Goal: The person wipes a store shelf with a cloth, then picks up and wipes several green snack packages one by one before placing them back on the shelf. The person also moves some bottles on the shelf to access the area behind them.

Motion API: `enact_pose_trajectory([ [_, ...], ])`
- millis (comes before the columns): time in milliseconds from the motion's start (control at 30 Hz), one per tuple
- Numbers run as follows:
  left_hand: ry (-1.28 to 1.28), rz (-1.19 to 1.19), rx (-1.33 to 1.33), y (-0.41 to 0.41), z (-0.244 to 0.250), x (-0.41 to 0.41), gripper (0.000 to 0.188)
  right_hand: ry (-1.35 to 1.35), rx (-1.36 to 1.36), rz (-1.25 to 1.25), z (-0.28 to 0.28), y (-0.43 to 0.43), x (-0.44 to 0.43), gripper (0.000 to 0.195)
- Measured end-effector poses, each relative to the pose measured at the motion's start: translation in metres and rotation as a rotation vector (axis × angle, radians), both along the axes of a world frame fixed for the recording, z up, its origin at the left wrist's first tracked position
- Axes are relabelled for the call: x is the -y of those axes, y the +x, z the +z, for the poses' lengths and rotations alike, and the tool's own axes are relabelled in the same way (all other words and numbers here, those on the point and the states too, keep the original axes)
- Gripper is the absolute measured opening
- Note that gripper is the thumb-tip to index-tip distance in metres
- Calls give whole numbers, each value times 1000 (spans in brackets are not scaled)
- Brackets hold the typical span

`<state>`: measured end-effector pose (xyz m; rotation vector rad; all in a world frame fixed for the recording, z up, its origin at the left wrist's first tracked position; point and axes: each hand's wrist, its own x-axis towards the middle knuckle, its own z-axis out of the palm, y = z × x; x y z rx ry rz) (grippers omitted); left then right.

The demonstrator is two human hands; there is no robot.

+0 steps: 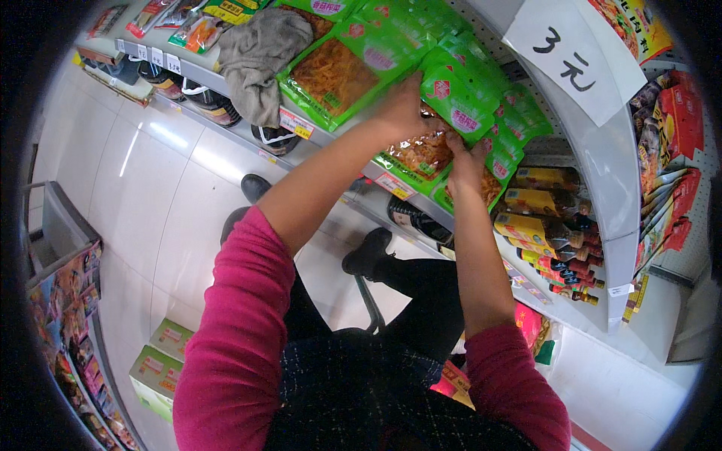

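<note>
Green plastic packets of shredded pickled vegetable fill the shelf before me, in overlapping rows. Both my hands are on one packet point(418, 151) near the shelf's front edge. My left hand point(401, 110) lies over its upper left part, partly blurred. My right hand point(467, 163) touches its right side, fingers bent, next to another packet point(491, 189). Left of my hands a larger-looking packet point(335, 73) lies flat. A crumpled grey cloth point(262, 62) rests on the packets' left end. How firmly the fingers grip is partly hidden.
Price tags line the shelf edge point(316, 135). Dark bottles point(208, 104) stand on the shelf below. Sauce bottles point(541, 203) are at the right, beside a curved-looking divider point(615, 186). Green boxes point(158, 372) stand on the tiled floor, near a display rack point(73, 315).
</note>
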<state>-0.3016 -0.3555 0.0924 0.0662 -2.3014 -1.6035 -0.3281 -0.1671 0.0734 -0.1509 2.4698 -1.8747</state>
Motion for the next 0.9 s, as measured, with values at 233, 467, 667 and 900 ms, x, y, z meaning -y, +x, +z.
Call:
enact_pose_trajectory([
  [233,77,55,75,-4,-21,1,86,102,55,-11,27,-14,9,53],
  [467,38,111,88,-13,-24,-2,79,-19,274,-197,56,-66,33,60],
  [667,232,44,133,-11,-33,5,77,-315,390,-74,60,-94,40,63],
  [900,72,79,173,0,-19,6,85,-388,589,8,63,-116,26,56],
])
